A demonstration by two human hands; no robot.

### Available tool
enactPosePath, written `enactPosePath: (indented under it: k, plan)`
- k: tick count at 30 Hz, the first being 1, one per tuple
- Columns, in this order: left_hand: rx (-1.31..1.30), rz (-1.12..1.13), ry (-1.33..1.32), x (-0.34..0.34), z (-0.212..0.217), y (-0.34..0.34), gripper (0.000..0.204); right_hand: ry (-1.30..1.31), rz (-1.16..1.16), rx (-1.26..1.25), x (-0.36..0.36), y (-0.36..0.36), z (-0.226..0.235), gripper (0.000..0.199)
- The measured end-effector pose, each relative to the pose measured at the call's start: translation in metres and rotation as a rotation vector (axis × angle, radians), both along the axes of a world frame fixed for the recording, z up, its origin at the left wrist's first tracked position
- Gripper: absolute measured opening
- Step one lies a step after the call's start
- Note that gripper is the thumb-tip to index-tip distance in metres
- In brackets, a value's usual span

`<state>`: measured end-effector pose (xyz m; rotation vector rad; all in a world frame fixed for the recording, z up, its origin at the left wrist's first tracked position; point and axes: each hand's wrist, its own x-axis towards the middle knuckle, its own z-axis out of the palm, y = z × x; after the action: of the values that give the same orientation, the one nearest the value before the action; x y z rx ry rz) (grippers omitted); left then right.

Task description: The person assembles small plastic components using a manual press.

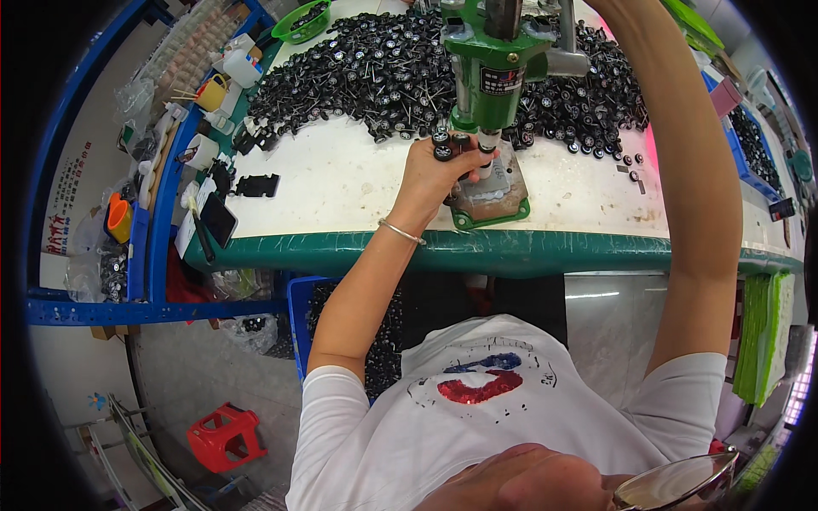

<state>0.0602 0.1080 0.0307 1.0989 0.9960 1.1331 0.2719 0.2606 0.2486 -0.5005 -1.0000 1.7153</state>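
Observation:
My left hand point(437, 173) is closed around a few small black toy wheels point(441, 153) with silver hubs. Its fingertips reach in under the ram of a green hand press point(496, 72), touching the white piece point(486, 152) below the ram. Under that hand is the press's base plate point(494, 192), grey with green corners. My right arm point(694, 162) stretches up past the right of the press and leaves the picture at the upper edge, so the hand itself is out of sight.
A large heap of black wheels on axles point(375, 72) spreads behind the press on a white table point(315, 183) with a green edge. A green basket point(300, 24) stands far left. A phone point(218, 220) lies near the left edge. Below are a blue crate point(300, 319) and a red stool point(227, 438).

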Motion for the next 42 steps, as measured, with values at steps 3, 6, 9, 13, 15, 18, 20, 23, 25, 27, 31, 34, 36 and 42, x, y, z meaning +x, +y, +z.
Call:
enactPosePath:
  k: [3,6,9,13,15,18,20,23,25,27,31,34,36,42]
  plan:
    - [-0.022,0.051,0.052,-0.008,0.000,0.002,0.017,-0.155,-0.302,0.271,-0.040,-0.016,-0.015,0.024]
    - [-0.021,0.034,-0.001,-0.004,0.000,0.002,0.017,-0.199,-0.392,0.335,-0.040,-0.029,-0.018,0.022]
    - [0.006,0.040,-0.010,-0.006,0.000,0.001,0.017,-0.254,-0.480,0.344,-0.040,-0.025,-0.018,0.026]
    - [0.018,0.045,-0.022,-0.004,-0.006,0.003,0.018,-0.240,-0.478,0.306,-0.042,-0.034,-0.018,0.028]
    - [0.017,0.028,-0.031,-0.003,-0.003,0.003,0.017,-0.253,-0.503,0.362,-0.044,-0.039,-0.016,0.026]
    - [0.013,0.044,-0.007,-0.006,-0.003,0.002,0.016,-0.216,-0.584,0.366,-0.048,-0.062,-0.010,0.026]
    - [0.017,0.044,0.007,-0.004,-0.005,0.002,0.016,-0.178,-0.594,0.411,-0.046,-0.077,-0.010,0.027]
    - [0.028,0.038,0.008,-0.002,-0.008,0.003,0.016,-0.122,-0.612,0.505,-0.043,-0.093,-0.011,0.030]
    - [0.033,0.049,0.000,-0.006,-0.011,0.003,0.015,-0.094,-0.605,0.551,-0.046,-0.096,-0.015,0.032]
    - [0.048,0.069,0.026,-0.010,-0.014,0.002,0.014,-0.063,-0.606,0.578,-0.050,-0.096,-0.019,0.033]
    - [0.059,0.045,0.053,-0.003,-0.010,0.004,0.013,-0.088,-0.634,0.598,-0.043,-0.100,-0.015,0.033]
    - [0.079,0.042,0.048,-0.004,-0.010,0.004,0.013,-0.119,-0.618,0.613,-0.042,-0.096,-0.016,0.033]
    - [0.070,0.059,0.044,-0.002,-0.011,0.004,0.013,-0.126,-0.611,0.620,-0.041,-0.095,-0.016,0.033]
    - [0.038,0.066,0.066,-0.010,-0.015,0.003,0.017,-0.067,-0.642,0.799,-0.042,-0.097,-0.032,0.037]
